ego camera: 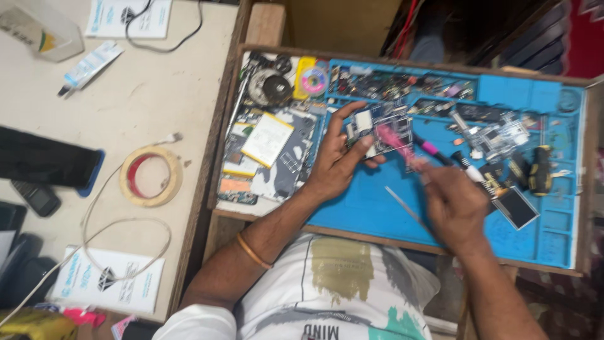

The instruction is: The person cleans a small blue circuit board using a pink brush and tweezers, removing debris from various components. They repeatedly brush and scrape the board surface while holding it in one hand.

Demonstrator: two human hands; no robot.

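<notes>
Left hand (336, 165) pinching a small circuit board (372, 131) by its edges, just above the blue mat (365, 208). Right hand (454, 204) closed around a pink-handled tool (397, 142), tip resting on the board. Risking a slip, scratching components. Board's long axis lying roughly left-right; tool pointing up-left.

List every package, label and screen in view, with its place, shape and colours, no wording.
Tube: desk, top left; white, blue print.
Booklet: desk, bottom left; white rectangle.
Booklet: desk top edge; white.
Small screen: blue mat, by right hand; dark rectangle.
Phone: desk, far left; dark.
</notes>
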